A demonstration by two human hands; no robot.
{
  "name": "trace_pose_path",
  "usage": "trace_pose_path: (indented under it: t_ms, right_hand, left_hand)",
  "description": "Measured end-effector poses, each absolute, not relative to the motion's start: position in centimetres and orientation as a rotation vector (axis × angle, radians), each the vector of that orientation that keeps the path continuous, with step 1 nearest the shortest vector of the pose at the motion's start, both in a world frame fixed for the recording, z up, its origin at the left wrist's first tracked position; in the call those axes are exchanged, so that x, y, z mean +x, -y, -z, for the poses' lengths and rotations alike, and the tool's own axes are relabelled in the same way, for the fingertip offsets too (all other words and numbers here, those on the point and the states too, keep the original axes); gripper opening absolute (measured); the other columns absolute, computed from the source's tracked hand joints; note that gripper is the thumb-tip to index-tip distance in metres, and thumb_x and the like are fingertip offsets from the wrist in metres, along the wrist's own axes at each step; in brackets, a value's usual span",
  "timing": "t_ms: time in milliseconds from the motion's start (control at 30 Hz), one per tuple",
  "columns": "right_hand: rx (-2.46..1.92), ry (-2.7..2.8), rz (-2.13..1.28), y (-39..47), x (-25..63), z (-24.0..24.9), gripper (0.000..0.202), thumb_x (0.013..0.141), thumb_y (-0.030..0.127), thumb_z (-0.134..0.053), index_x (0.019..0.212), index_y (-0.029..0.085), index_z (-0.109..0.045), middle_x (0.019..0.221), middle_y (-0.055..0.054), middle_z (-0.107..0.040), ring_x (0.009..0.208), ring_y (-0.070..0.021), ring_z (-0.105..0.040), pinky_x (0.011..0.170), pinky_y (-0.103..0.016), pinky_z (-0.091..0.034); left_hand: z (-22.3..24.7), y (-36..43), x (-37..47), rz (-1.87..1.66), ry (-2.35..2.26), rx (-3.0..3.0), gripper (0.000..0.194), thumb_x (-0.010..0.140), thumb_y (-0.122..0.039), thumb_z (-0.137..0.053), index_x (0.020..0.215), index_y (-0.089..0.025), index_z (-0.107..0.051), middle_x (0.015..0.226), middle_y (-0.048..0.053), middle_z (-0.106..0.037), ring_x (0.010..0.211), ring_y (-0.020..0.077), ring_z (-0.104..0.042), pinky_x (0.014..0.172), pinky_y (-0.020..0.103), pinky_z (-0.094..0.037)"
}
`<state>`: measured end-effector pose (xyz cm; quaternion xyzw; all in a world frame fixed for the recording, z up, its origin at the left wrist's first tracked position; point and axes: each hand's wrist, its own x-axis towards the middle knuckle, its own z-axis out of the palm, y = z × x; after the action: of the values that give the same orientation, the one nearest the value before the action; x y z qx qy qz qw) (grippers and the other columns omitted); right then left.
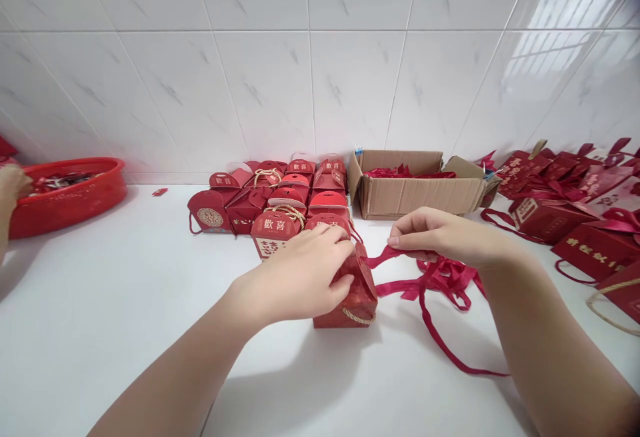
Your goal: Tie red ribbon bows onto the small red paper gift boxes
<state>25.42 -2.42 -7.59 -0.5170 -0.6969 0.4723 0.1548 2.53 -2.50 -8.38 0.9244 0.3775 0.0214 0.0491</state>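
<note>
A small red gift box [343,314] with a twisted cream cord stands on the white table. My left hand [305,274] is closed over its top, the fingers partly hidden behind it. To the right, my right hand [425,234] pinches a dark red ribbon [383,257] between thumb and fingers; the ribbon runs to the top of the box. More loose red ribbon [450,280] lies in a tangle beneath and beside my right hand, with one strand curving toward my forearm.
Several red boxes [210,210] stand grouped behind. A cardboard box [420,197] holds red ribbons. Ribboned gift boxes [550,217] crowd the right. At left, another person's hand [13,187] is over a red basin [75,204]. A tiled wall [270,90] bounds the back.
</note>
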Motion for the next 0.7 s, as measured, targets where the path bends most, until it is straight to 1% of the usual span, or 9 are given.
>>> trace_pose_path:
  t_ms: [167,367,467,633,700]
  right_hand:
    - [-1.423,2.008,-1.358,2.2,25.8,7.8,0.034,0.084,0.042,-0.055,0.064,0.016,-0.047,0.058,0.004,-0.035,0.052,-0.0063,-0.028,0.048,-0.024,-0.019]
    - [-1.394,1.989,-1.395,2.2,26.1,7.7,0.030,0.085,0.039,-0.055,0.067,0.016,-0.051,0.057,0.004,-0.036,0.051,-0.0060,-0.028,0.048,-0.024,-0.018]
    - [-1.406,1.965,-1.384,2.5,26.2,7.6,0.029,0.084,0.039,-0.057,0.067,0.016,-0.052,0.057,0.004,-0.038,0.052,-0.0060,-0.030,0.048,-0.024,-0.019]
    - [-1.441,1.950,-1.372,2.6,26.5,7.3,0.033,0.082,0.046,-0.059,0.069,0.016,-0.053,0.058,0.004,-0.040,0.053,-0.0070,-0.033,0.049,-0.024,-0.021]
    - [-1.430,1.953,-1.384,2.6,26.6,7.3,0.033,0.082,0.046,-0.058,0.070,0.016,-0.054,0.058,0.003,-0.041,0.053,-0.0074,-0.035,0.049,-0.024,-0.022]
  left_hand:
    - [8.5,2.4,2.6,-0.071,-1.149,2.795,0.019,0.087,-0.028,-0.046,0.090,-0.020,-0.063,0.096,0.005,-0.058,0.092,0.0231,-0.054,0.077,0.036,-0.045]
    - [8.4,2.0,2.6,-0.156,-1.064,2.836,0.022,0.088,-0.025,-0.045,0.088,-0.020,-0.067,0.090,0.006,-0.062,0.088,0.0222,-0.057,0.074,0.034,-0.046]
    - [8.4,2.0,2.6,-0.144,-1.078,2.840,0.022,0.088,-0.025,-0.046,0.086,-0.020,-0.068,0.088,0.006,-0.062,0.086,0.0222,-0.058,0.073,0.033,-0.046]
    - [8.5,1.9,2.6,-0.170,-1.076,2.842,0.025,0.088,-0.024,-0.044,0.084,-0.020,-0.069,0.084,0.007,-0.063,0.089,0.0236,-0.058,0.078,0.036,-0.046]
    - [8.6,1.8,2.6,-0.195,-1.047,2.842,0.026,0.089,-0.023,-0.043,0.082,-0.020,-0.069,0.081,0.007,-0.064,0.090,0.0240,-0.057,0.079,0.036,-0.046]
